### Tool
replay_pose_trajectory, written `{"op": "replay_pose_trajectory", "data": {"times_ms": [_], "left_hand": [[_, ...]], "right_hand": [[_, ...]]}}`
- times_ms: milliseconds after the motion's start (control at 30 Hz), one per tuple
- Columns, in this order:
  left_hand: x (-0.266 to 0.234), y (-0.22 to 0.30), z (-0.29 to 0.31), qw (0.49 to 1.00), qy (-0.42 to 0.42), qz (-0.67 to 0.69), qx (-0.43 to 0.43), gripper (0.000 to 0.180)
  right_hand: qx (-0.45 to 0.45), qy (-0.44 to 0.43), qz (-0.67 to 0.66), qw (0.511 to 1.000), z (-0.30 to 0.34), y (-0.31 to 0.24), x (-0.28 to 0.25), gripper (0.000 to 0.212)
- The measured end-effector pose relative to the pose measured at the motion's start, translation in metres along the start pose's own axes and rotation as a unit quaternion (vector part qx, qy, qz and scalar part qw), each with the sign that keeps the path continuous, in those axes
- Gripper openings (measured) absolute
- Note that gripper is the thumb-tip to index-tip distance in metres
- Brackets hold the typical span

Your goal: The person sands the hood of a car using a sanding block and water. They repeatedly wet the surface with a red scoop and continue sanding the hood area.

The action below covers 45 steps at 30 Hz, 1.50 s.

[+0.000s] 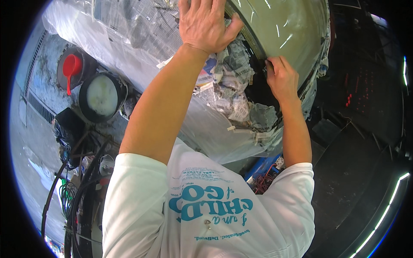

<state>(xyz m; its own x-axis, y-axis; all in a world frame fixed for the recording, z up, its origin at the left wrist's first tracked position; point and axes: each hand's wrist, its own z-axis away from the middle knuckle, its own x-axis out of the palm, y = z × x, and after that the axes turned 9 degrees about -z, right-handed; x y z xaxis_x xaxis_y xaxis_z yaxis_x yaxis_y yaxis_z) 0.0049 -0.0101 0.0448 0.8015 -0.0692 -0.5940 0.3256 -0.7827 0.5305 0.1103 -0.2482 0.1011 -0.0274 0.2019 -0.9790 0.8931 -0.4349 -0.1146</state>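
On the masked green panel (284, 26), left hand (205, 23) lies flat, right hand (282, 79) pinches newspaper (234, 73)

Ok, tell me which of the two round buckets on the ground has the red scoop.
The farther-left bucket, holding the red scoop; the other bucket holds only pale liquid.

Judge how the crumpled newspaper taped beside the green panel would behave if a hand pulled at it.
The newspaper looks creased and thin, so probably floppy, light and easily torn. Tape strips seem to fix its edges, so it would likely resist, then rip, not slide.
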Motion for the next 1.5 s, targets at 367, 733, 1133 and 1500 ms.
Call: {"op": "replay_pose_trajectory", "data": {"times_ms": [367,733,1133,1500], "left_hand": [[0.004,-0.003,0.001,1.0,-0.007,0.003,-0.001,0.077],[0.004,-0.004,0.004,1.0,-0.003,0.018,-0.003,0.081],[0.004,-0.003,0.0,1.0,0.012,0.02,-0.013,0.079],[0.004,-0.008,0.0,0.999,0.026,0.013,-0.016,0.077]], "right_hand": [[-0.033,0.054,0.01,0.998,-0.015,-0.002,0.011,0.014],[-0.052,0.112,0.0,0.992,-0.05,-0.009,0.036,0.019],[-0.013,0.076,0.009,0.997,-0.059,-0.019,0.026,0.021],[0.007,0.053,0.013,0.998,-0.055,-0.023,0.022,0.026]]}}
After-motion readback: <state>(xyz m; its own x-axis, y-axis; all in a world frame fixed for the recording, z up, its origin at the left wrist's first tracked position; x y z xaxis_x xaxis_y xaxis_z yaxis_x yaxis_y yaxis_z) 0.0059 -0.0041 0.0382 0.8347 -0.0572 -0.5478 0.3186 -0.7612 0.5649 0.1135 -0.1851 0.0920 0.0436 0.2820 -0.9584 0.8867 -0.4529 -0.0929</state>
